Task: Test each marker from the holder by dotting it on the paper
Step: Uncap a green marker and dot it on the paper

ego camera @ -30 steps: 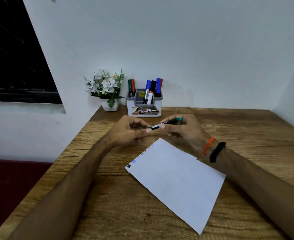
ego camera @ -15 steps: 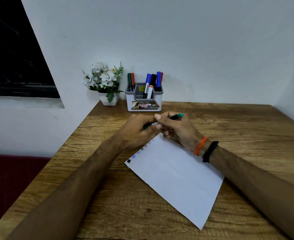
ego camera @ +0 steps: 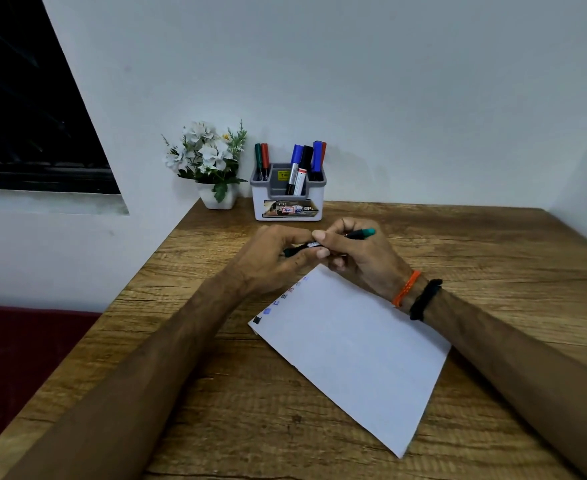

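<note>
Now both hands sit lower, closer above the paper (ego camera: 351,348); left hand (ego camera: 271,261) and right hand (ego camera: 358,258) pinch the green marker (ego camera: 363,233). Behind them, the holder (ego camera: 287,202) keeps six markers.

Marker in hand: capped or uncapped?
Cannot tell. Both hands, left hand and right hand, grip the marker; fingers hide its tip.
</note>
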Available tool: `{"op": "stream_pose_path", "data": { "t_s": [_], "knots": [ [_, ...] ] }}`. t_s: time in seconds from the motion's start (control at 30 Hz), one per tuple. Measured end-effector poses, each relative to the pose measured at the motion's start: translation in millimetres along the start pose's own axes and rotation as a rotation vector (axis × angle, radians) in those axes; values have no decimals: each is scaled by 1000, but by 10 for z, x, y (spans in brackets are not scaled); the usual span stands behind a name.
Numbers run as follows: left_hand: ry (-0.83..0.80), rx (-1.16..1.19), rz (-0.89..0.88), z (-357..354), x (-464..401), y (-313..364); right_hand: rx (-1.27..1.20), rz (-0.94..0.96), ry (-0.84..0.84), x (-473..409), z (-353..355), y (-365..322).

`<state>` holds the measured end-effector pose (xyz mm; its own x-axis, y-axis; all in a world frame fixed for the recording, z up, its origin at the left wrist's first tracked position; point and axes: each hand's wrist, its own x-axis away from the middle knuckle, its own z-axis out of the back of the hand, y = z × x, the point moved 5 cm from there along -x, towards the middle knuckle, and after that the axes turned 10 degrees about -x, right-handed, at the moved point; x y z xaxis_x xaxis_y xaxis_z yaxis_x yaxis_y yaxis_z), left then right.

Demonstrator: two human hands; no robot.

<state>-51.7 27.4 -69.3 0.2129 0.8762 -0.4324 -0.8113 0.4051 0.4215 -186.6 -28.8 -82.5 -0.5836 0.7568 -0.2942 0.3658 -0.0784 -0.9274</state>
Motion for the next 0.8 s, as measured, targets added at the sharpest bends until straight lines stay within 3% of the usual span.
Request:
{"op": "stream_pose_path", "data": {
  "t_s": [0.2,0.37,0.6,0.8],
  "knots": [
    [-70,2,119,-16,15,-81,161,123,96,44,57,-105],
    [-173,-63,274,-2,41,-247,40,-32,152,10,185,-64],
    [-276,-86,264,-35,73,-302,-30,-243,47,56,159,63],
    [-275,-69,267,-51,59,-294,223,-134,98,111,132,33]
  ]
}}
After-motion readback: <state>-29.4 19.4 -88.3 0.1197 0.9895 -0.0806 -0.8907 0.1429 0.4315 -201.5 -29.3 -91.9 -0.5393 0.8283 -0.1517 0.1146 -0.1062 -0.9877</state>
